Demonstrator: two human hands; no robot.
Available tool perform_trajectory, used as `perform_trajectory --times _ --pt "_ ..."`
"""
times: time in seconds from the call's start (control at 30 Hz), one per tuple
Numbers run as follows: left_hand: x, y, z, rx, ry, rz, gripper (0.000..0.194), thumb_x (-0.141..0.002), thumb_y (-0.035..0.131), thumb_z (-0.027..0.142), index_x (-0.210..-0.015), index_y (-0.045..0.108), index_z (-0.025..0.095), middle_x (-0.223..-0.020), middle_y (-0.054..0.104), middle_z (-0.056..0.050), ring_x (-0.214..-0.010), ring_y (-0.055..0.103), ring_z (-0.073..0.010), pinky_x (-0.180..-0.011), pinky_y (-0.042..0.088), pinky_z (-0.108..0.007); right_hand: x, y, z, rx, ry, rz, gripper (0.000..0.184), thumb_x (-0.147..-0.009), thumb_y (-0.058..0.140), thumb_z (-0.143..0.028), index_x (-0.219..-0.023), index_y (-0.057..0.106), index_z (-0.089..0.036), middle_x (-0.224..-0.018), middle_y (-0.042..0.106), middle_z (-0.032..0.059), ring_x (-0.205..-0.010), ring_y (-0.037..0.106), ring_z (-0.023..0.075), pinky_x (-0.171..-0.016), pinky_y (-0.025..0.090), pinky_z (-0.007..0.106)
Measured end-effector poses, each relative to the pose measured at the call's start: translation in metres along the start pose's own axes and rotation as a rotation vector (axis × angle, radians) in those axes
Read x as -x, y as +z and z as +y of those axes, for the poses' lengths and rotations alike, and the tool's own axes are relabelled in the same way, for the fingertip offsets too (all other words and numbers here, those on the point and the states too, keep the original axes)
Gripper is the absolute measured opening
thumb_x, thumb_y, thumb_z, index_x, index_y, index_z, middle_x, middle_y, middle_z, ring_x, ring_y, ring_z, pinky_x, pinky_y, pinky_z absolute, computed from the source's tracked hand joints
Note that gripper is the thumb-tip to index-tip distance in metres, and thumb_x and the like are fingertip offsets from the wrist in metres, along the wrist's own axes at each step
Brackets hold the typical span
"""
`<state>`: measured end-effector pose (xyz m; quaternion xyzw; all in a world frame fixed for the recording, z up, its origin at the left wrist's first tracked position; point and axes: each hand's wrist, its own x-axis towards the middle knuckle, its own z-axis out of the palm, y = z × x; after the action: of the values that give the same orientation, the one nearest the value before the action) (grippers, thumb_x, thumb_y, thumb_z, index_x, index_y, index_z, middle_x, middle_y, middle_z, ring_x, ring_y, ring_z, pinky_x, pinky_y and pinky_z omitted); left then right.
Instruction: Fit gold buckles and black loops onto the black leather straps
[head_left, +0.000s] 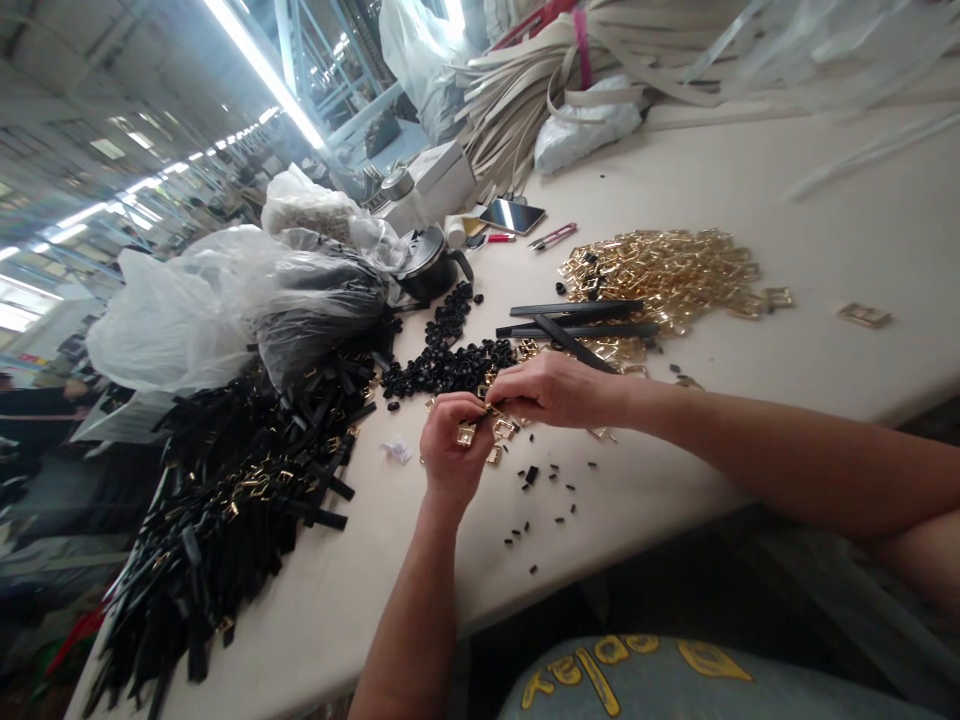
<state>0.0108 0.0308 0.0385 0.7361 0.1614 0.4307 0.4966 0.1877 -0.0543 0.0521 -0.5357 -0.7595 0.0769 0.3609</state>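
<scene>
My left hand [454,450] is closed, with a gold buckle [466,435] showing between its thumb and fingers. The fingers of my right hand [551,390] are pinched together against the left fingertips, where a small dark piece shows; what they grip is mostly hidden. Loose gold buckles lie under and beside both hands. Just beyond is a heap of small black loops [450,368]. Several black straps [577,315] lie past my right hand, in front of a large pile of gold buckles [664,270]. Small black bits [532,476] are scattered nearer to me.
Many black straps with gold buckles [247,500] are heaped at the left table edge, below plastic bags [225,300]. Behind stand a dark lidded mug [427,262], a phone [512,215], thread snips [553,237] and a bundle of beige strips [510,100].
</scene>
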Motion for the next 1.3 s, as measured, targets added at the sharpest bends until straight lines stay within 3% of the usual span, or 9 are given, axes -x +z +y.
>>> perform_trajectory --times 0.27,0.47,0.63,0.73,0.93,1.07,1.3 --pt "-0.003 0.006 -0.002 0.216 -0.16 0.0 0.016 -0.069 0.08 0.019 -0.077 0.066 0.021 -0.081 0.063 -0.001 -0.078 0.059 -0.0116 -0.075 0.048 -0.023 0.002 0.003 0.006 0.0 -0.041 0.003 0.019 -0.093 0.053 -0.03 -0.088 0.067 -0.018 -0.076 0.066 0.0025 -0.066 0.055 0.0128 -0.06 0.033 0.024" --pt "-0.002 0.006 -0.003 0.302 -0.294 0.02 0.022 -0.064 0.084 0.025 -0.076 0.067 0.02 -0.081 0.065 0.0 -0.077 0.061 -0.0112 -0.073 0.05 -0.022 0.001 0.001 0.004 -0.099 0.065 -0.037 0.027 -0.09 0.058 -0.041 -0.077 0.065 -0.018 -0.063 0.058 -0.0016 -0.058 0.049 0.0101 -0.056 0.028 0.023" --pt "0.0 0.005 0.0 0.403 -0.382 -0.004 0.023 -0.066 0.083 0.031 -0.08 0.07 0.02 -0.091 0.068 -0.003 -0.086 0.063 -0.0126 -0.082 0.05 -0.024 0.001 0.0 -0.001 -0.06 0.119 -0.029 0.028 -0.091 0.055 -0.038 -0.073 0.063 -0.018 -0.062 0.058 -0.0013 -0.058 0.048 0.0101 -0.056 0.026 0.023" --pt "0.0 0.007 -0.002 0.407 -0.448 0.007 0.022 -0.065 0.084 0.03 -0.078 0.07 0.019 -0.087 0.069 -0.002 -0.081 0.063 -0.0112 -0.077 0.051 -0.022 0.001 0.0 -0.004 0.042 0.134 -0.018 0.025 -0.09 0.055 -0.035 -0.074 0.065 -0.018 -0.066 0.061 0.0011 -0.062 0.051 0.0123 -0.058 0.026 0.025" --pt "-0.008 -0.002 -0.011 0.421 -0.541 0.176 0.03 -0.057 0.087 0.032 -0.072 0.066 0.017 -0.078 0.069 0.001 -0.063 0.061 -0.0068 -0.061 0.05 -0.018 0.001 -0.006 -0.001 0.0 0.237 -0.099 0.017 -0.085 0.058 -0.03 -0.089 0.071 -0.02 -0.068 0.065 0.0007 -0.06 0.051 0.0123 -0.057 0.028 0.024" --pt "-0.012 -0.009 -0.015 0.485 -0.589 0.253 0.036 -0.053 0.089 0.032 -0.072 0.063 0.017 -0.072 0.066 0.003 -0.059 0.061 -0.0059 -0.059 0.051 -0.018 -0.001 -0.011 0.003 -0.013 0.24 -0.087 0.018 -0.086 0.052 -0.024 -0.078 0.067 -0.017 -0.065 0.061 0.0009 -0.057 0.046 0.0111 -0.057 0.027 0.025" --pt "-0.008 0.003 -0.014 0.588 -0.709 0.227 0.039 -0.051 0.09 0.03 -0.076 0.063 0.016 -0.07 0.066 0.003 -0.059 0.061 -0.0049 -0.061 0.051 -0.017 -0.002 -0.007 -0.001 -0.008 0.264 -0.054 0.018 -0.084 0.05 -0.021 -0.07 0.059 -0.016 -0.062 0.056 -0.0001 -0.056 0.041 0.0098 -0.057 0.025 0.025"
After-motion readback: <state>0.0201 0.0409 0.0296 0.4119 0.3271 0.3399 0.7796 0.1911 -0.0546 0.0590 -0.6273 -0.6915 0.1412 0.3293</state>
